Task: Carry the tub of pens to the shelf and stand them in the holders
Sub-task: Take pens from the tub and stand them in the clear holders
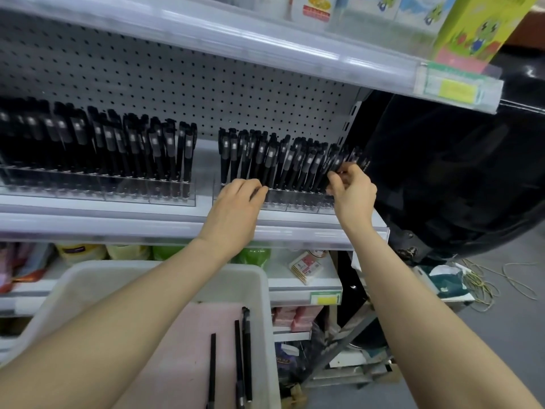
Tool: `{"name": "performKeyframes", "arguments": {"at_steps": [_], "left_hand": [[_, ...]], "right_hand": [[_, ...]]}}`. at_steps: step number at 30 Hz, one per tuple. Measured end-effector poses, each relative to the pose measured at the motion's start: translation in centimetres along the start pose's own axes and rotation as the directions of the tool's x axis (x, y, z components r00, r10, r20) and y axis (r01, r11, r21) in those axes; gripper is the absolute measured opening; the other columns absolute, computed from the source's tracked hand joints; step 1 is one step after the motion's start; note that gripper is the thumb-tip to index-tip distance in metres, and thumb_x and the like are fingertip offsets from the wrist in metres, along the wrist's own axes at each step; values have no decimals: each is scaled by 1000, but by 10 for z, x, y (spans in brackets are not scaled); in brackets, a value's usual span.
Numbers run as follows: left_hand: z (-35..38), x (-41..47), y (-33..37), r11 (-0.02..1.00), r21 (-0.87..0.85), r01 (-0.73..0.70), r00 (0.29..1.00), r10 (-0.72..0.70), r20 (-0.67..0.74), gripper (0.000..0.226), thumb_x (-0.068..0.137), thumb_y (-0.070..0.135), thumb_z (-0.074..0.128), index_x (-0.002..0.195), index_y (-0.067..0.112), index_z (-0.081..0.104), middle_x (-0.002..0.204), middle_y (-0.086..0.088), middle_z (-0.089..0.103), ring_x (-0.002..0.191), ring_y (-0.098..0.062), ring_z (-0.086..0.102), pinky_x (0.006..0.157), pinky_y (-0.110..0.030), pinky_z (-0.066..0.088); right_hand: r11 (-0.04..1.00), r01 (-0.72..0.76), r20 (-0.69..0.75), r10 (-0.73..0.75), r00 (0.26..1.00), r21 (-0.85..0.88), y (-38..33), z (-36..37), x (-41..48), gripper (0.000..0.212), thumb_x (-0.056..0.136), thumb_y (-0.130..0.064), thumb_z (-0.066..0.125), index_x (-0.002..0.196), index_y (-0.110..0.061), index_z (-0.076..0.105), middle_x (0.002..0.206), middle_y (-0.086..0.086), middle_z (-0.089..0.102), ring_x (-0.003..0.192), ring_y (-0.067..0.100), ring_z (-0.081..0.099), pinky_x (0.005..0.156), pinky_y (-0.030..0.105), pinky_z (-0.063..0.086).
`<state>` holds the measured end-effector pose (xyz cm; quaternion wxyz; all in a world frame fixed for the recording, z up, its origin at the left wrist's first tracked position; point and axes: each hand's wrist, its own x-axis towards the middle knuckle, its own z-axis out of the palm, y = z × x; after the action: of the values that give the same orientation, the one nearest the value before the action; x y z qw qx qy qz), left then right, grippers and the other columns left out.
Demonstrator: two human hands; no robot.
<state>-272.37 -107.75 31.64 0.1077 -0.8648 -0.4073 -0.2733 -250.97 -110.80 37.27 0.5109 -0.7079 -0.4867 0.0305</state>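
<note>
A white tub (259,278) with a pink liner sits low in front of me, and three black pens (243,349) lie in it. On the shelf, clear holders (298,202) on the right and a second clear holder (118,188) on the left stand packed with upright black pens (265,156). My left hand (240,196) rests curled against the pens at the left part of the right holder. My right hand (352,184) pinches a black pen (339,165) at that holder's right end.
A grey pegboard (177,81) backs the shelf, and a shelf with a yellow price tag (454,90) overhangs above. Packaged goods fill the lower shelves (303,287). A large black object (442,172) stands to the right, with cords on the floor (486,287).
</note>
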Motion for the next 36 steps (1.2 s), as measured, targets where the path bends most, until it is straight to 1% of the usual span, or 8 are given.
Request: {"name": "performKeyframes", "arguments": {"at_steps": [7, 14, 19, 21, 24, 28, 31, 36], "left_hand": [[-5, -17, -6, 996, -74, -48, 999, 48, -8, 59, 76, -8, 69, 133, 1, 54, 133, -13, 53, 124, -30, 44, 100, -41, 48], [-12, -74, -23, 986, -151, -67, 998, 63, -29, 42, 79, -5, 68, 120, 5, 64, 118, -10, 61, 106, -28, 54, 78, -39, 56], [0, -125, -46, 980, -180, -89, 996, 85, -32, 43, 77, -6, 70, 119, 3, 67, 115, -13, 64, 102, -29, 56, 79, -39, 54], [8, -142, -57, 984, -160, -74, 997, 73, -11, 44, 77, -5, 70, 120, 2, 66, 116, -15, 63, 103, -31, 55, 84, -41, 54], [17, -161, -71, 987, -148, -60, 997, 65, 30, 50, 75, -4, 72, 124, 0, 62, 120, -18, 60, 106, -34, 52, 88, -44, 53], [23, -169, -75, 987, -146, -59, 997, 65, 34, 59, 70, -7, 73, 128, -1, 59, 123, -19, 57, 111, -34, 48, 95, -42, 48], [25, -169, -74, 984, -168, -52, 998, 56, 16, 58, 71, -8, 71, 127, -2, 59, 123, -19, 57, 111, -33, 45, 96, -42, 47], [25, -171, -73, 979, -201, -46, 999, 50, 14, 56, 74, -7, 70, 128, -1, 58, 124, -18, 56, 113, -33, 45, 98, -42, 46]], "right_hand": [[997, 10, -29, -12, 1000, -75, 2, 1, -18, 22, 94, -17, 61, 114, -7, 63, 89, -2, 66, 84, 14, 62, 77, 26, 48], [999, -24, -5, 23, 1000, -31, -5, 23, -81, 16, 94, -14, 61, 110, -15, 65, 87, -12, 62, 79, -3, 56, 71, 10, 44], [1000, -15, 108, 17, 994, -17, -14, 50, -146, 14, 94, -12, 61, 106, -15, 67, 86, -7, 66, 76, -1, 58, 66, 3, 41], [997, 19, 194, -3, 981, -81, -15, 61, -170, 13, 93, -12, 62, 104, -14, 68, 87, -3, 69, 78, 9, 62, 73, 14, 47], [975, 33, 388, 56, 920, -219, -16, 75, -200, 10, 89, -13, 64, 97, -14, 70, 87, 1, 71, 84, 19, 66, 81, 31, 51], [854, 167, 669, 249, 700, -492, -15, 90, -231, 14, 83, -22, 68, 88, -9, 69, 91, 8, 70, 90, 27, 64, 78, 33, 52], [762, 245, 722, 381, 578, -599, -15, 96, -250, 27, 77, -25, 73, 68, -10, 53, 79, 11, 56, 79, 28, 57, 65, 31, 48], [739, 207, 707, 465, 533, -642, -15, 95, -261, 12, 79, -15, 68, 83, -9, 59, 88, 12, 56, 85, 30, 59, 55, 25, 39]]}}
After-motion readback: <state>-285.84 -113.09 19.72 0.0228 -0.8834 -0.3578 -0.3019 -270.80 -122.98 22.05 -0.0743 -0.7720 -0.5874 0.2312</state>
